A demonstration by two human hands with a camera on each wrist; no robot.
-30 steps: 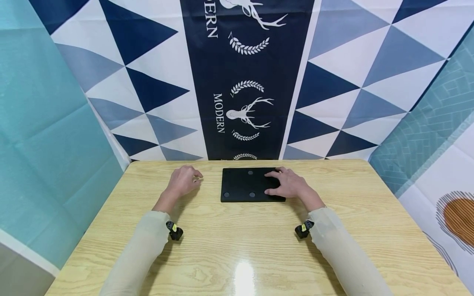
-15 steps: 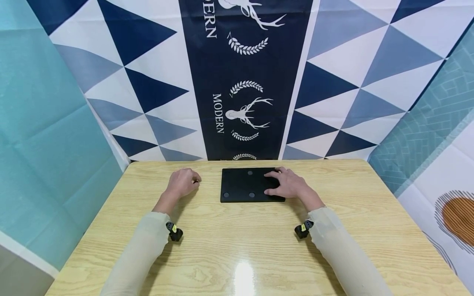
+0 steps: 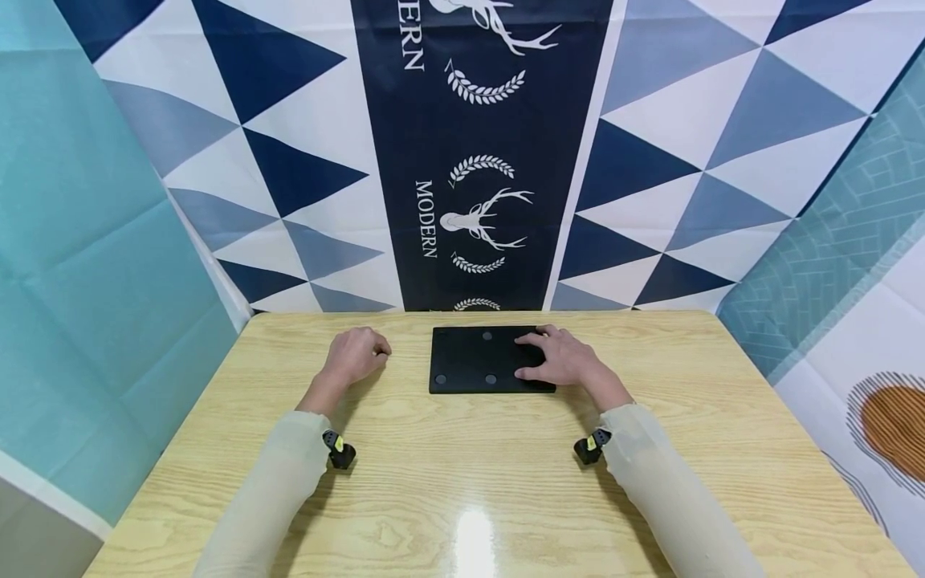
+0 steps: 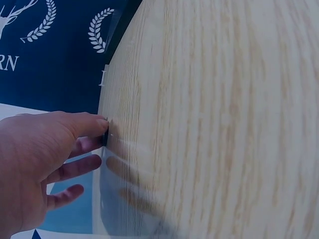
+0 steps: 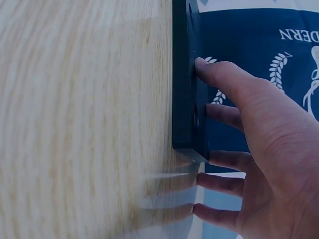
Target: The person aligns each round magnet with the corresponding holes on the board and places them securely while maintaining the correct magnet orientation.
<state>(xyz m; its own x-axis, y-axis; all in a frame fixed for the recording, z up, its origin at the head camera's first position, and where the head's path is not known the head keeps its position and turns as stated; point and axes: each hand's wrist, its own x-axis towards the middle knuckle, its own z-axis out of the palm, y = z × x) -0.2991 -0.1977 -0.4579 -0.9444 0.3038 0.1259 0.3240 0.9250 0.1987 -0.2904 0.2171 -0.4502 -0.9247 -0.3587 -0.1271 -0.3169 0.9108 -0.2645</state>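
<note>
A flat black rectangular board (image 3: 462,357) lies near the table's far edge, with grey round discs on its upper face. My right hand (image 3: 562,357) rests over its right end, fingers spread. In the right wrist view, the thumb touches the board's face while the outer fingers reach past its end to the table. Left of the board, my left hand (image 3: 354,355) is low on the tabletop, apart from the board. The left wrist view shows its thumb and index finger pinching a small dark piece (image 4: 105,138), mostly hidden by the fingertips; the other fingers are loosely bent.
The wooden table (image 3: 462,457) ends just behind the board, against a patterned cloth backdrop (image 3: 477,120). Teal cloth (image 3: 108,241) hangs at the left side. Small black wrist cameras (image 3: 340,451) sit by both cuffs.
The left thumb and fingers have drawn together from an open gap, and the hand has dropped slightly. The right hand and the board have stayed in place.
</note>
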